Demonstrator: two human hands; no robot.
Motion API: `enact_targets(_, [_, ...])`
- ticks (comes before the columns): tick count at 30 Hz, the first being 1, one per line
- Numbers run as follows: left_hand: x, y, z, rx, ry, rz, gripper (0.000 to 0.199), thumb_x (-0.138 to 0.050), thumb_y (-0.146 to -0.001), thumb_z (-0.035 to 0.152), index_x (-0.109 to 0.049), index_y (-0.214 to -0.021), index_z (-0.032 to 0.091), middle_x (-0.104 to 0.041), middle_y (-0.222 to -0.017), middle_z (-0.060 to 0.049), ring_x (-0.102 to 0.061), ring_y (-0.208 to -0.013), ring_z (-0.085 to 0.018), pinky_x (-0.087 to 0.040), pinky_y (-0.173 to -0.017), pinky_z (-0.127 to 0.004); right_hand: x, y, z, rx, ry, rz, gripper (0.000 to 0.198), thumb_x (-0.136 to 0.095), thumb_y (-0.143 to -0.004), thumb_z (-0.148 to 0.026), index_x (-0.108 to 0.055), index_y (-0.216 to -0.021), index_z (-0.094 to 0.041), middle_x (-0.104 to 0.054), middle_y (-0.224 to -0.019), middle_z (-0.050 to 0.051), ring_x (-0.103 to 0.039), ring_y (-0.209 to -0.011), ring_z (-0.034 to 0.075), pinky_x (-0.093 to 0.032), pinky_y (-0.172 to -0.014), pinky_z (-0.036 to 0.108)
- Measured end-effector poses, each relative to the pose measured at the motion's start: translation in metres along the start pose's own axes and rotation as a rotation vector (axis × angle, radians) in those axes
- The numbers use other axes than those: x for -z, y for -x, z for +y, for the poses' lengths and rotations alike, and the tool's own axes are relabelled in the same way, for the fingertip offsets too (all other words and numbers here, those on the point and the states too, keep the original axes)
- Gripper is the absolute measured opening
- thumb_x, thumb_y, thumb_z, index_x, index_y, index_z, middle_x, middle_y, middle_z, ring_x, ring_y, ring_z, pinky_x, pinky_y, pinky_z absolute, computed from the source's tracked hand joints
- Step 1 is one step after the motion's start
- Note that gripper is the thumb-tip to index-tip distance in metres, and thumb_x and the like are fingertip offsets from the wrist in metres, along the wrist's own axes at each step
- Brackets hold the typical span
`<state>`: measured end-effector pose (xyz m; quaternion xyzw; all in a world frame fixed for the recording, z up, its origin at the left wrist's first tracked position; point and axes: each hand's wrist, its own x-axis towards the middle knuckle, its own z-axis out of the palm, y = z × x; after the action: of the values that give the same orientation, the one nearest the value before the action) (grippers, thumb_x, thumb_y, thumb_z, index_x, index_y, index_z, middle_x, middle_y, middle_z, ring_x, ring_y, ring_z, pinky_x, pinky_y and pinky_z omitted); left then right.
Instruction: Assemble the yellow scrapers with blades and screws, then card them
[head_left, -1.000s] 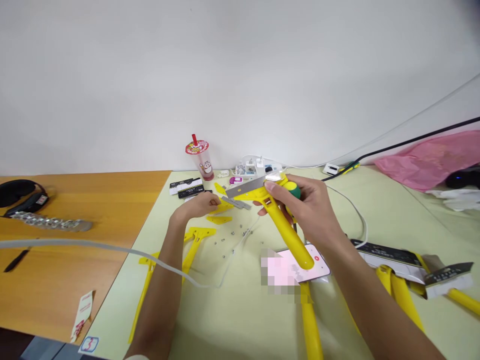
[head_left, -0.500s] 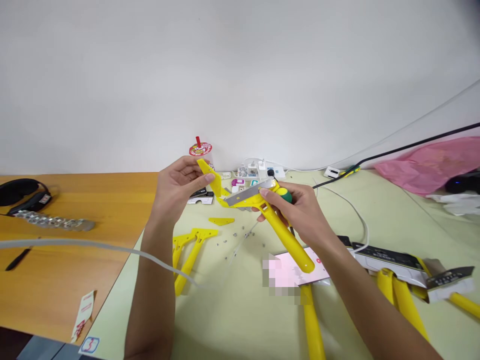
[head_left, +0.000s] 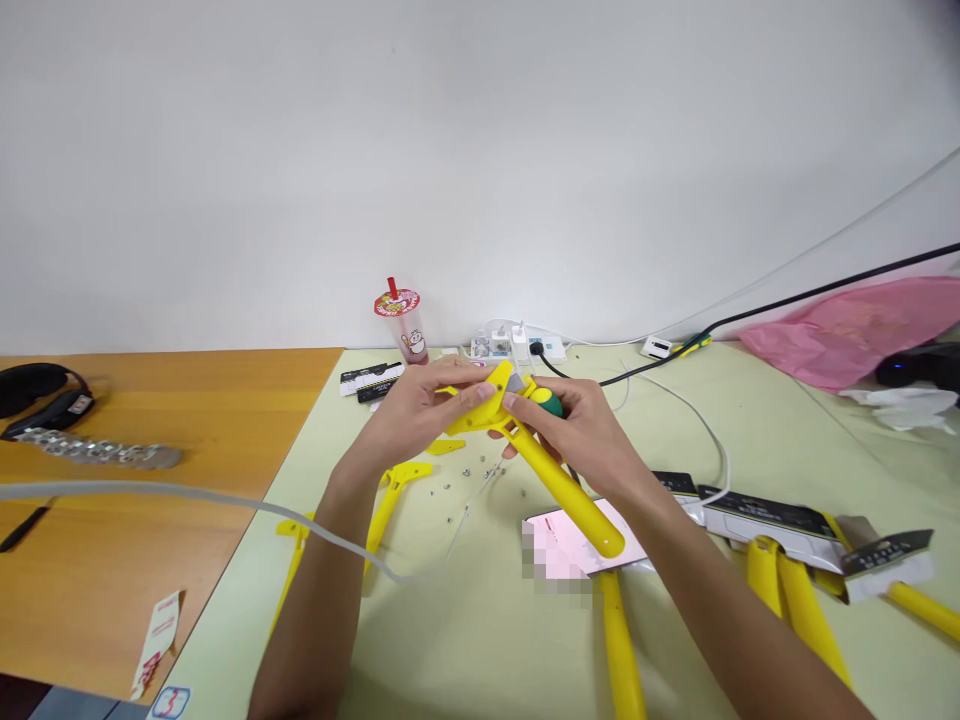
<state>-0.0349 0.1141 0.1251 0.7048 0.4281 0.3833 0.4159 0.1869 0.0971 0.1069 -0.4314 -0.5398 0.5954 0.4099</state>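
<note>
My left hand pinches a small yellow cover plate against the head of a yellow scraper, over its metal blade. My right hand is closed round the neck of the scraper, thumb near the plate. A screwdriver's green and yellow ball handle is also tucked in the right hand, its shaft pointing down left. The scraper's handle slants toward the lower right, above a pink-screened phone. Below the hands lie several small screws or nuts and another yellow cover plate.
More yellow scraper handles lie left and right. A lidded drink cup and power strip stand by the wall. A grey cable crosses the left forearm. Black-and-white packaging and a pink bag are at right.
My left hand has moved right and down, bringing the cover plate from beside the scraper onto its head, over the blade. My right hand keeps hold of the scraper and screwdriver.
</note>
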Motion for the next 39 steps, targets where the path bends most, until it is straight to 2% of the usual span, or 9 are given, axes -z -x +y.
enact_targets(4, [-0.002,-0.002,-0.002,0.112,0.084,-0.080,0.048,-0.079,-0.097,0.058,-0.087,-0.130,0.023,-0.083,-0.113,-0.011,-0.079,-0.094,-0.026,-0.067,-0.063,-0.031,0.004,-0.003,0.002,-0.059,-0.010,-0.007,0.047,-0.093,-0.082,-0.064,-0.076,-0.090,-0.021,-0.083,-0.084,0.005,-0.083,-0.069,0.025,-0.043,-0.038,0.020])
enact_targets(7, [-0.002,-0.003,-0.004,0.134,0.115,-0.079,0.048,-0.082,-0.095,0.058,-0.088,-0.123,0.019,-0.082,-0.104,-0.010,-0.078,-0.082,-0.023,-0.064,-0.052,-0.029,0.007,-0.004,0.003,-0.065,-0.027,-0.058,0.048,-0.092,-0.083,-0.064,-0.076,-0.093,-0.020,-0.085,-0.090,0.008,-0.084,-0.073,0.025,-0.037,-0.036,0.019])
enact_targets(14, [-0.005,-0.005,-0.001,0.121,0.063,-0.015,0.041,-0.085,-0.093,0.055,-0.087,-0.112,0.019,-0.083,-0.105,-0.010,-0.077,-0.075,-0.019,-0.062,-0.052,-0.025,0.012,-0.003,0.000,-0.044,-0.037,-0.205,0.048,-0.089,-0.086,-0.064,-0.080,-0.106,-0.021,-0.086,-0.108,0.012,-0.080,-0.081,0.022,-0.038,-0.040,0.021])
enact_targets(21, [-0.004,-0.004,-0.001,0.131,-0.011,-0.007,0.041,-0.088,-0.090,0.056,-0.086,-0.110,0.021,-0.083,-0.110,-0.010,-0.078,-0.091,-0.023,-0.065,-0.061,-0.025,0.013,-0.005,0.005,-0.004,-0.070,-0.205,0.049,-0.094,-0.080,-0.062,-0.078,-0.102,-0.021,-0.085,-0.102,0.009,-0.083,-0.083,0.023,-0.035,-0.039,0.020])
enact_targets(26, [-0.008,-0.005,-0.002,0.178,0.077,-0.091,0.044,-0.089,-0.086,0.062,-0.086,-0.098,0.019,-0.082,-0.096,-0.009,-0.079,-0.082,-0.022,-0.065,-0.056,-0.026,0.016,-0.003,0.001,0.023,0.135,-0.124,0.054,-0.091,-0.079,-0.071,-0.078,-0.097,-0.021,-0.082,-0.083,0.003,-0.064,-0.052,0.013,-0.035,-0.039,0.023])
enact_targets(29, [-0.014,-0.005,-0.002,0.184,0.143,-0.099,0.049,-0.092,-0.081,0.066,-0.084,-0.092,0.018,-0.081,-0.096,-0.009,-0.081,-0.078,-0.024,-0.068,-0.058,-0.030,0.040,0.005,-0.002,0.038,0.393,-0.004,0.057,-0.084,-0.083,-0.079,-0.072,-0.085,-0.022,-0.082,-0.081,0.002,-0.064,-0.053,0.014,-0.039,-0.044,0.025])
enact_targets(33, [-0.024,-0.004,0.004,0.085,0.170,0.037,0.049,-0.089,-0.086,0.065,-0.079,-0.094,0.018,-0.080,-0.093,-0.008,-0.082,-0.076,-0.024,-0.068,-0.058,-0.031,0.100,0.024,0.014,-0.005,0.766,0.183,0.061,-0.077,-0.086,-0.083,-0.072,-0.083,-0.023,-0.083,-0.085,0.007,-0.074,-0.075,0.024,-0.051,-0.062,0.033])
enact_targets(36, [-0.031,-0.002,0.010,-0.075,0.198,0.200,0.045,-0.087,-0.090,0.063,-0.077,-0.097,0.019,-0.079,-0.090,-0.005,-0.082,-0.079,-0.023,-0.068,-0.060,-0.031,0.138,0.042,0.040,-0.199,0.958,0.118,0.056,-0.080,-0.082,-0.079,-0.076,-0.087,-0.024,-0.084,-0.098,0.010,-0.076,-0.087,0.030,-0.055,-0.072,0.039])
enact_targets(39, [-0.039,0.001,0.015,-0.201,0.222,0.326,0.041,-0.085,-0.094,0.061,-0.076,-0.101,0.021,-0.078,-0.094,-0.005,-0.082,-0.084,-0.022,-0.069,-0.064,-0.031,0.151,0.057,0.063,-0.385,0.984,-0.002,0.054,-0.078,-0.081,-0.075,-0.077,-0.101,-0.024,-0.084,-0.108,0.011,-0.077,-0.093,0.032,-0.057,-0.080,0.042])
